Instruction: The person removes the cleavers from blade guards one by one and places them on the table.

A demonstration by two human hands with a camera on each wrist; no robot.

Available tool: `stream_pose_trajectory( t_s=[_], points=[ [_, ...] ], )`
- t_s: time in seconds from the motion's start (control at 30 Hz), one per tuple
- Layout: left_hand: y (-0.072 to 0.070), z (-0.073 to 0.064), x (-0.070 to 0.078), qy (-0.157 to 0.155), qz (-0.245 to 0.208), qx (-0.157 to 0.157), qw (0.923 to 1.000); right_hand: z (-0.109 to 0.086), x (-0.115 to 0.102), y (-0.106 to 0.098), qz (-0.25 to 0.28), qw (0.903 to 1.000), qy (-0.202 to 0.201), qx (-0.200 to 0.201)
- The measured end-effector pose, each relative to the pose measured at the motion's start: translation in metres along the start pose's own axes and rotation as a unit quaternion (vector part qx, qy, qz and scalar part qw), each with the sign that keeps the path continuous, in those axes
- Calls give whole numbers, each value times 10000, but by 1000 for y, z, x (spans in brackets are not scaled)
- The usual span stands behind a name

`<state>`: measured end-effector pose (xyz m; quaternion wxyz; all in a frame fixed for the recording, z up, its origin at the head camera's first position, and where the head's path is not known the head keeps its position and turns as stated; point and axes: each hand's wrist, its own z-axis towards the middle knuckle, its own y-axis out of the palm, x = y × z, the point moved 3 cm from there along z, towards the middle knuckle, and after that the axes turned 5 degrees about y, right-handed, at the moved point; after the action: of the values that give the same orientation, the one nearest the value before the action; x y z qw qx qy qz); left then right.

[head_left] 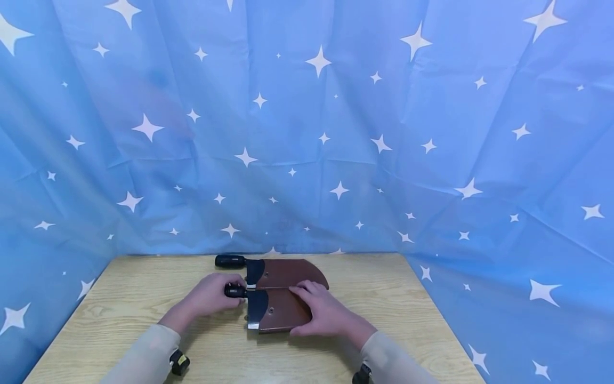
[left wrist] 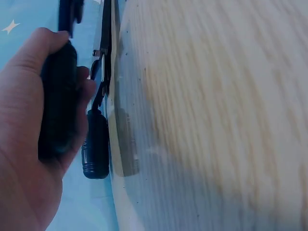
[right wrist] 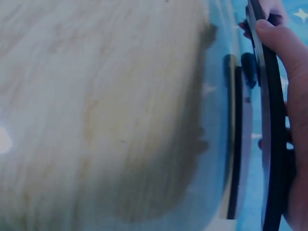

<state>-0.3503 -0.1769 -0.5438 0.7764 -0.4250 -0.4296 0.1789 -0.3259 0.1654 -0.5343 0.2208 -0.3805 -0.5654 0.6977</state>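
Two cleavers in brown leather sheaths appear in the head view, one behind the other. My left hand [head_left: 214, 294] curls around the black handle [left wrist: 58, 106] of the nearer cleaver. On its brown sheath [head_left: 280, 316], my right hand [head_left: 325, 313] grips the right end, thumb at the near edge and fingers across the top. A sliver of bare metal blade [head_left: 253, 325] shows beside the sheath's black end. This cleaver is held up off the table, as the right wrist view shows. The farther cleaver [head_left: 290, 272] lies behind it, its black handle [left wrist: 96, 149] pointing left.
The wooden table [head_left: 384, 298] bears both hands' work, with the farther cleaver near its back edge. A blue curtain [head_left: 297, 122] with white stars hangs behind and along both sides. A black device is strapped at each wrist.
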Motion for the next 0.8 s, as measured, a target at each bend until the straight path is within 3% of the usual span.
stream_pose_trajectory(
  t_s=[0.2,0.37,0.8],
  points=[
    [-3,0,5,75,-319,210,9992,-1,-1,-12,-111,9995,-250,148],
    [-10,1,12,156,-520,422,9976,-3,-8,-24,-162,9996,-193,99],
    [-27,9,27,377,-220,505,9978,2,-26,-48,-712,9966,-349,223]
  ],
)
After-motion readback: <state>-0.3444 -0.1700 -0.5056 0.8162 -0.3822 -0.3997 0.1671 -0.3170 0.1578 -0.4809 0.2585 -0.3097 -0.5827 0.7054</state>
